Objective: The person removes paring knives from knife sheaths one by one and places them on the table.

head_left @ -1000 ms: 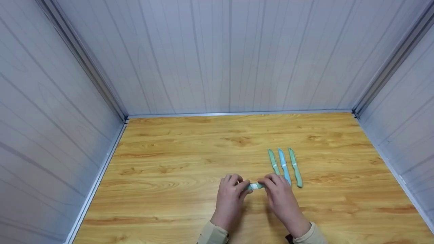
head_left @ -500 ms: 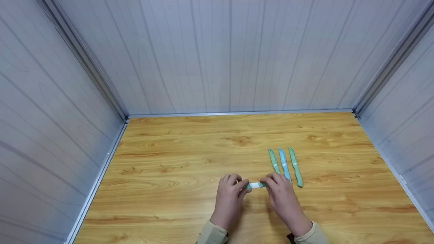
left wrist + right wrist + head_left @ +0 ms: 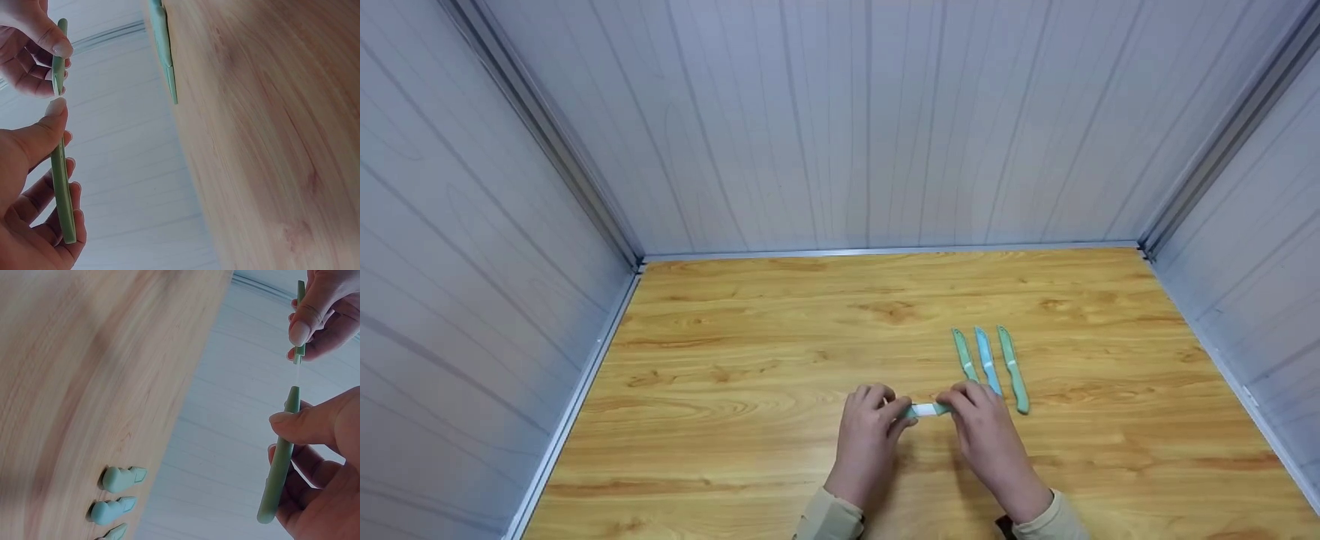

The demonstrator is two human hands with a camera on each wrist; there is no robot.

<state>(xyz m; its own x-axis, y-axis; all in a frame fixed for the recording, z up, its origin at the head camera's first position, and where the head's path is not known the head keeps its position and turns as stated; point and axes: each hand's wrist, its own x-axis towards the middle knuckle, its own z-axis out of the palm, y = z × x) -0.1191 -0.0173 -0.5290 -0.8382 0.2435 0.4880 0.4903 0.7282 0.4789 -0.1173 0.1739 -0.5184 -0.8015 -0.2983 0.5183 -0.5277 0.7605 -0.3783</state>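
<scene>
Both hands hold a green knife (image 3: 942,409) level above the wooden table, near its front. Fingers and thumb of my left hand (image 3: 871,435) pinch its slim green sheath (image 3: 63,194). My right hand (image 3: 984,442) grips the rounded green handle (image 3: 275,481). Between the hands a short white stretch of blade (image 3: 924,409) shows, with sheath and handle standing apart in the right wrist view. Just beyond the right hand lie a green knife (image 3: 964,352), a blue knife (image 3: 985,351) and another green knife (image 3: 1014,371), side by side. The right hand hides the near ends of the first two.
The wood-grain table (image 3: 720,405) is enclosed by a pale panelled back wall (image 3: 840,135), a left wall (image 3: 472,285) and a right wall (image 3: 1252,300). Metal strips run along the table's edges.
My right hand has shifted slightly to the right with the handle, and the white stretch between the hands looks a little wider. The left hand stays nearly still.
</scene>
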